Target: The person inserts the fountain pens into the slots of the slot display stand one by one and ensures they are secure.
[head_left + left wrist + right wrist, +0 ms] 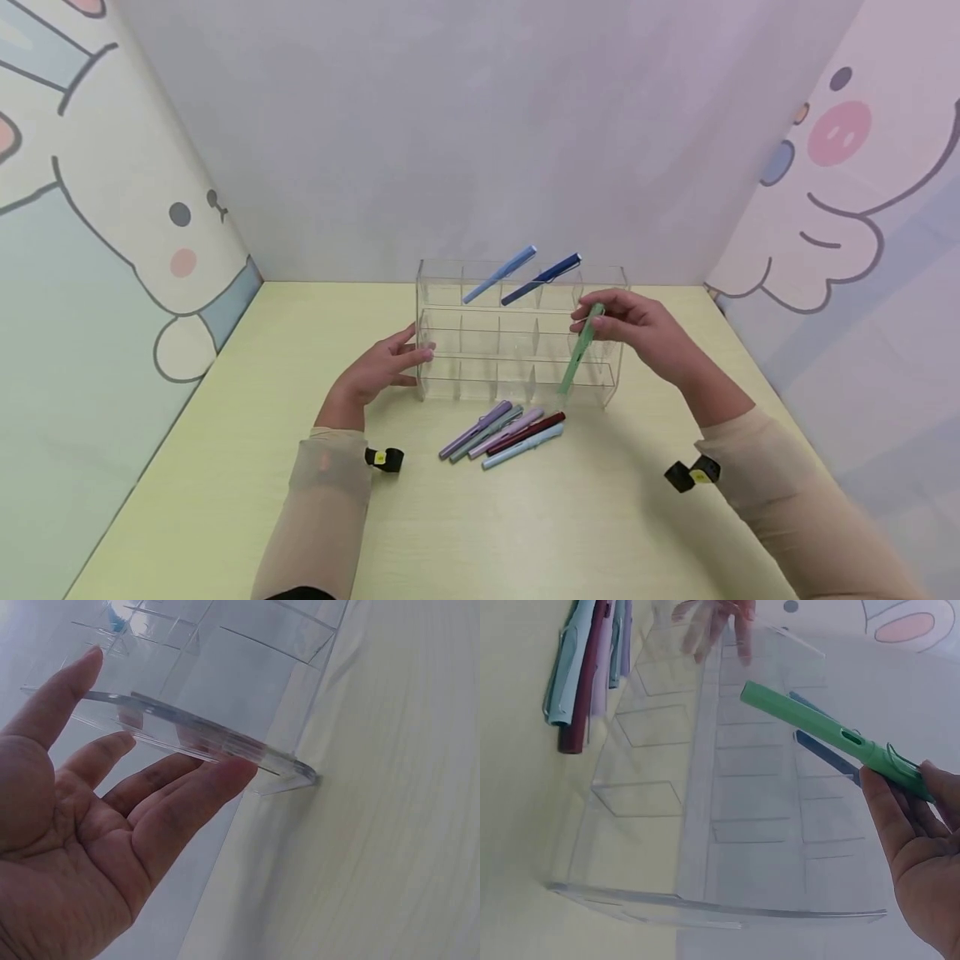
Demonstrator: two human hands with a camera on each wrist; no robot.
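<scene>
A clear acrylic rack (517, 321) with tiered compartments stands on the table. Spread fingers of my left hand (386, 362) touch its left end panel, also seen in the left wrist view. Near the rack's right end, my right hand (637, 325) pinches a green pen (579, 350) by its capped end. That pen (802, 716) slants with its free end downward, in front of the rack in the head view. In the top tier lean a light blue pen (498, 275) and a dark blue pen (542, 279).
Several pens lie side by side before the rack: a purple pen (475, 431), a dark red pen (527, 434) and a pale blue pen (522, 447) among them. Behind the rack rises a grey wall (480, 125). Cartoon-printed panels flank the table.
</scene>
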